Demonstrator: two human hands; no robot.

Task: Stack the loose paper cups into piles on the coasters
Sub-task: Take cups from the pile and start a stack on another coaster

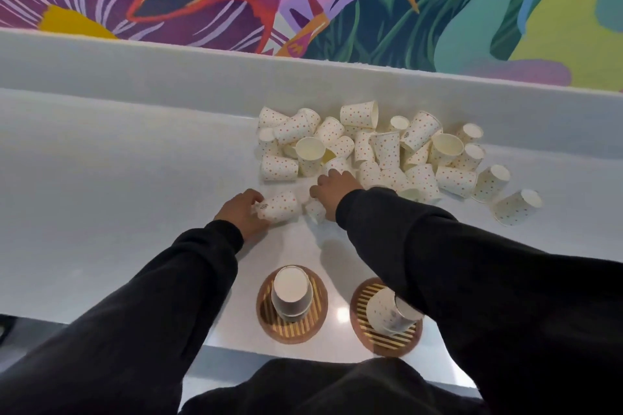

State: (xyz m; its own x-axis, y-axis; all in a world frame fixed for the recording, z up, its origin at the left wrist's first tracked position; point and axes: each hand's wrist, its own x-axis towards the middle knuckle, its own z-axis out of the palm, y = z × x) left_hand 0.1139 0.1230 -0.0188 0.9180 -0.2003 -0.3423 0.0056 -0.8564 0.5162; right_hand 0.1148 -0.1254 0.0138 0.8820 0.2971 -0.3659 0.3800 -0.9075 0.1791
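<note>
Gripping a tipped paper cup (279, 210) with the left hand (241, 212) on the white worktop (118, 178), right hand (332, 190) at the near edge of the loose pile (387, 152) (grip impossible to tell); short stacks (290, 295) on both coasters (318, 310) nearer the body.

The paper cups (359, 114) look matt, coasters (317, 313) wooden, countertop (135, 178) smooth and glossy.

Loose paper cups (387, 148): white with red and orange dots, heaped at the back of the bench (135, 178), most on their sides, a few upright. A single cup (278, 210) lies sideways just before the heap. Left coaster (269, 323), round and striped, bears a short pile (291, 293), apparently mouth-down. Right coaster (362, 300) bears a tilted pile (387, 313).
</note>
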